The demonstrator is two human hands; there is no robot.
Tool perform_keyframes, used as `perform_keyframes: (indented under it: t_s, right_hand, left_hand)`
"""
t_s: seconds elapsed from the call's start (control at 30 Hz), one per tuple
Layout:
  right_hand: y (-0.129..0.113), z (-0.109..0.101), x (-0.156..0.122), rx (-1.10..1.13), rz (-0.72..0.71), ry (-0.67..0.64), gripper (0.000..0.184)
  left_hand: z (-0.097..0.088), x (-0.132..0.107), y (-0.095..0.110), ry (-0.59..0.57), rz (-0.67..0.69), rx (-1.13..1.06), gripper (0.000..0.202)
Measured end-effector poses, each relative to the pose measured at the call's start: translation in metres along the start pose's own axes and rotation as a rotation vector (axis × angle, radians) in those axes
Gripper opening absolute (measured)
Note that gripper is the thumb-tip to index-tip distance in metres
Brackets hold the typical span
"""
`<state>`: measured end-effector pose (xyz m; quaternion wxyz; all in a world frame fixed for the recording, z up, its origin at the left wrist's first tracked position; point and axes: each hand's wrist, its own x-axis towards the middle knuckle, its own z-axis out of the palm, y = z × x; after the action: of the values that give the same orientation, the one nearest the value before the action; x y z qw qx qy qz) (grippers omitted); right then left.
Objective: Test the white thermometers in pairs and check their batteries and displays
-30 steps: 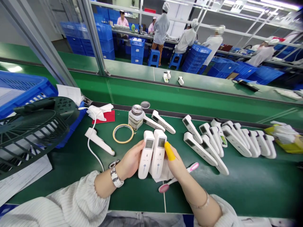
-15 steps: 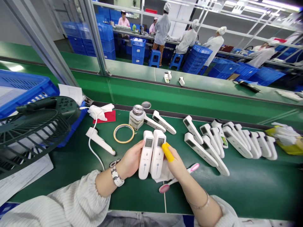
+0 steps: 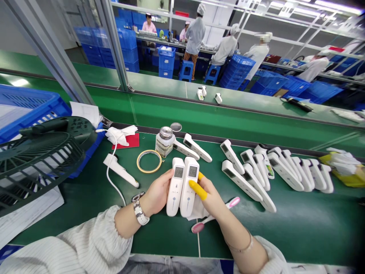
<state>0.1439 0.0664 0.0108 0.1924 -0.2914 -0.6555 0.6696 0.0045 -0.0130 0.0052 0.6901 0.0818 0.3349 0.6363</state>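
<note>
Our left hand (image 3: 156, 193) holds the left thermometer (image 3: 173, 198) over the green table (image 3: 302, 224). Its screen (image 3: 178, 172) shows darker marks than a moment ago. Just beside it, the right thermometer (image 3: 187, 198) has darker marks too. Our right hand (image 3: 212, 199) holds that one, and our yellow-covered thumb (image 3: 199, 190) has moved down, below its screen.

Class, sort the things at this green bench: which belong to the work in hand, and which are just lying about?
Belonging to the work:
Long white plastic device with a grey screen, in the left hand
Its twin, in the right hand

Probably just lying about:
Dark green plastic fan
Pale yellow tape roll
Pink and white brush
</note>
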Motion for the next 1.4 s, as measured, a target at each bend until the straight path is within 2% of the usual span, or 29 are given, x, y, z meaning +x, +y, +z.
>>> perform_keyframes:
  t_s: [0.1,0.23,0.43,0.7,0.8,0.87,0.97,1.03,1.1,1.2,1.4]
  right_hand:
    - [0.000,0.000,-0.001,0.030,0.005,-0.012,0.030]
    - [0.004,0.000,-0.001,0.034,0.028,0.005,0.029]
    - [0.008,-0.003,-0.001,-0.033,-0.015,0.023,0.023]
    - [0.005,-0.002,-0.001,-0.067,-0.020,0.054,0.029]
    - [0.006,-0.002,0.000,-0.084,-0.024,0.080,0.030]
    - [0.006,-0.003,0.002,-0.067,-0.024,0.080,0.033]
    - [0.006,-0.005,0.005,-0.026,-0.024,0.092,0.042]
    - [0.006,-0.005,0.006,0.036,-0.008,0.107,0.035]
    - [0.004,-0.003,0.005,0.159,0.012,0.109,0.023]
    - [0.001,0.000,0.003,0.362,0.019,0.107,0.027]
    - [0.001,0.004,-0.001,0.427,0.089,0.046,0.028]
  left_hand:
    - [-0.001,-0.002,0.000,-0.020,0.055,0.100,0.029]
    - [-0.002,-0.005,-0.002,-0.043,0.094,0.236,0.037]
    - [-0.002,-0.006,-0.003,-0.045,0.113,0.292,0.038]
    - [-0.001,-0.006,-0.002,-0.043,0.077,0.251,0.031]
    - [0.001,-0.004,0.000,-0.049,0.063,0.126,0.025]
    - [0.001,-0.003,0.001,-0.079,0.032,0.014,0.029]
    - [0.003,-0.002,0.002,-0.129,0.021,-0.048,0.030]
    - [0.003,-0.003,0.004,-0.129,0.057,-0.015,0.028]
    - [0.004,-0.004,0.005,-0.092,0.071,0.019,0.026]
    - [0.003,-0.005,0.007,-0.010,0.049,0.054,0.021]
    - [-0.001,-0.005,0.006,0.035,0.039,0.081,0.015]
